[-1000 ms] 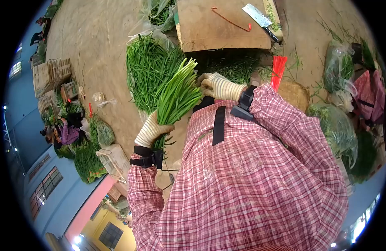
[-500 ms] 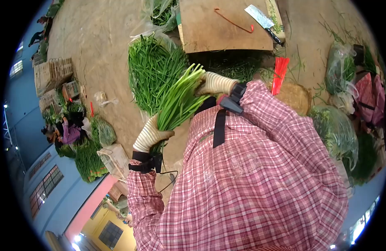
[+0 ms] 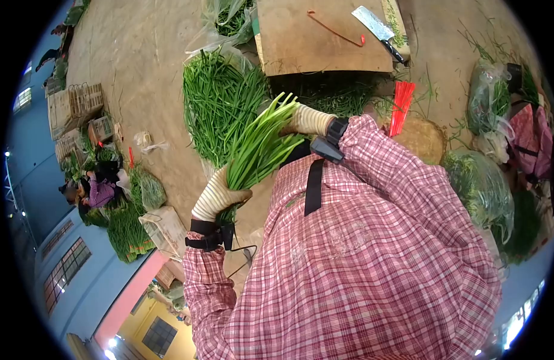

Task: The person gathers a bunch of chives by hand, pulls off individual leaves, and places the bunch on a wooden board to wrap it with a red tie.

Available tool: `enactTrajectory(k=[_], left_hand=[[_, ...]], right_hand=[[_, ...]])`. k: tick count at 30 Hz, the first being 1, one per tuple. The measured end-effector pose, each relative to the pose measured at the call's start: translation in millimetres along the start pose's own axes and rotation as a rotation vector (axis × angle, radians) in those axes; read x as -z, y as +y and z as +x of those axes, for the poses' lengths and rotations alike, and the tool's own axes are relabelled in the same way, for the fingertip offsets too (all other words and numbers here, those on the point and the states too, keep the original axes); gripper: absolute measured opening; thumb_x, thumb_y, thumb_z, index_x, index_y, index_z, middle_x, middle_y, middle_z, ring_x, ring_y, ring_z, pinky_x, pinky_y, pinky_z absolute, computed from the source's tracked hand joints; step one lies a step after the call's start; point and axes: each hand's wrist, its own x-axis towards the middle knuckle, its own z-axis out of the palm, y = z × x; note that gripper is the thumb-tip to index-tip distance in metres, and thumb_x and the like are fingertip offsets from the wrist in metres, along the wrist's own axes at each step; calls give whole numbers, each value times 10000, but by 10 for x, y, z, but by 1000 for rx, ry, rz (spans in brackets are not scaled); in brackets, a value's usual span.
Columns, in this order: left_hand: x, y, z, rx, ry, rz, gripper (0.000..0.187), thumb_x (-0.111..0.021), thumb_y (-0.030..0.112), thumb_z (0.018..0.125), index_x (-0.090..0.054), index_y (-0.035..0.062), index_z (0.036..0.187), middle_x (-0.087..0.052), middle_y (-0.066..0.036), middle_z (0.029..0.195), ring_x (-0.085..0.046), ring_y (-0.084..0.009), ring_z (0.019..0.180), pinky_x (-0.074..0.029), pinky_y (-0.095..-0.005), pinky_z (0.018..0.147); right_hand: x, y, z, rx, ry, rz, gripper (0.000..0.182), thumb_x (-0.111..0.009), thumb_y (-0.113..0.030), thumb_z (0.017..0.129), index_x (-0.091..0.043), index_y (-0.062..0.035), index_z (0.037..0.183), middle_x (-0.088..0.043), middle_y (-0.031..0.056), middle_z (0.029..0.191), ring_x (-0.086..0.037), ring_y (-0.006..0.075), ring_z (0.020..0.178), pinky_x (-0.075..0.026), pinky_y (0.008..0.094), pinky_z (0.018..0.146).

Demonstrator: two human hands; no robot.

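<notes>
My left hand, in a cream striped glove, is closed around the lower part of a bunch of green chives. The bunch slants up to the right, its pale ends at the top and some leaves fanning out rightwards. My right hand, in a matching glove, is against the upper right side of the bunch; its fingers are mostly hidden behind the leaves. Beyond the bunch lies a large heap of loose chives on clear plastic.
A low board ahead bears a cleaver and a thin reddish strip. Red ties lie at its near right. Bagged greens stand at right. Crates and a person in purple are at left.
The bunch's leaves have fanned out further to the right. My right hand has shifted slightly left and its fingers are now more covered by leaves. My left hand keeps its grip.
</notes>
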Motion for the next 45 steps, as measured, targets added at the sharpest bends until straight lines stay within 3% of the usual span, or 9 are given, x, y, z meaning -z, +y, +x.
enactTrajectory(k=[6,12,18,20,23,26,33,38,45], left_hand=[[101,-71,-114,8,30,-43,468,-700,-57,702,-597,-3,1156,-653,-7,931,-577,-81,766,-488,-234,656],[100,-30,-57,12,57,-47,553,-684,-68,701,-554,18,1231,-655,-33,908,-576,-81,664,-490,-224,566],[184,-102,-217,11,98,-452,408,-634,25,735,-574,-46,1132,-662,-100,903,-504,-90,550,-435,-208,509],[277,-306,-168,83,-9,-758,382,-623,70,757,-571,-68,1109,-617,-78,789,-466,-96,524,-406,-217,488],[189,-339,-121,107,-25,-876,385,-612,129,787,-571,-76,1110,-518,-37,654,-459,-101,526,-411,-247,488],[23,-143,-71,193,-145,-882,404,-610,192,817,-575,-75,1118,-488,-18,613,-441,-101,521,-389,-247,486],[-9,-317,51,77,-233,-870,459,-654,324,879,-574,-73,1095,-463,1,574,-381,-83,503,-307,-232,500],[-102,-266,54,146,-141,-832,450,-653,330,871,-585,-51,1099,-459,-4,560,-390,-97,492,-318,-237,495],[-109,-157,74,174,-22,-661,338,-661,205,837,-581,-2,1091,-618,-55,783,-515,-113,509,-455,-245,453]], right_hand=[[393,92,-133,-608,-276,-949,333,-608,-321,853,-735,-77,1041,-712,174,1008,-681,353,960,-528,454,827],[136,-34,-350,-355,-121,593,564,-626,-382,915,-530,-50,1361,-637,177,1185,-620,180,1018,-504,312,863],[707,258,-494,-528,457,128,249,-632,-173,884,-710,23,1017,-699,87,799,-606,122,639,-514,305,591],[786,267,-461,-480,113,-259,419,-674,-294,866,-668,-1,1166,-699,198,1089,-683,230,982,-513,348,886],[375,-118,-125,-166,134,175,738,-706,-347,862,-403,24,1424,-557,194,1348,-598,235,1155,-462,334,970],[258,-793,83,-240,204,579,520,-756,-174,803,-595,17,1259,-681,89,860,-614,114,675,-507,249,627],[600,-636,165,-303,601,982,287,-703,-138,852,-651,37,1073,-624,69,742,-460,85,487,-371,245,444],[609,-687,-45,-313,238,567,592,-787,-225,768,-568,42,1249,-671,143,1041,-626,226,958,-516,337,804],[358,-569,-139,-389,233,988,375,-711,-20,768,-580,-19,1120,-637,64,995,-631,156,880,-536,289,776]])
